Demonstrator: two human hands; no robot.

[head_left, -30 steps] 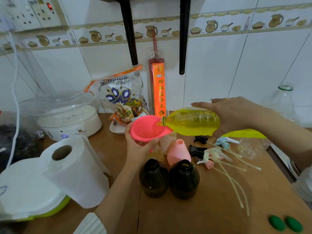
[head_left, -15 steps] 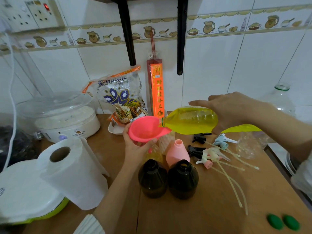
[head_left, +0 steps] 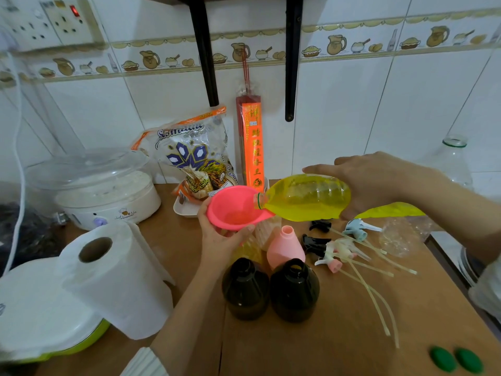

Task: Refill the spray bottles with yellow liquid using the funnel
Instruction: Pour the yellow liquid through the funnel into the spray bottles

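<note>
Head view, centre of frame: the right hand [head_left: 379, 180] wraps its fingers round the base end of a clear bottle of yellow liquid [head_left: 306, 198], tipped nearly flat with its mouth over the pink funnel [head_left: 235, 208]. The left hand [head_left: 219, 237] cups that funnel from below, fingers closed on its rim. Thin, soft plastic and sloshing weight suggest a firm grip on the body. Whichever spray bottle sits under the funnel is mostly hidden; two dark bottles [head_left: 271, 289] stand open, lower centre.
</note>
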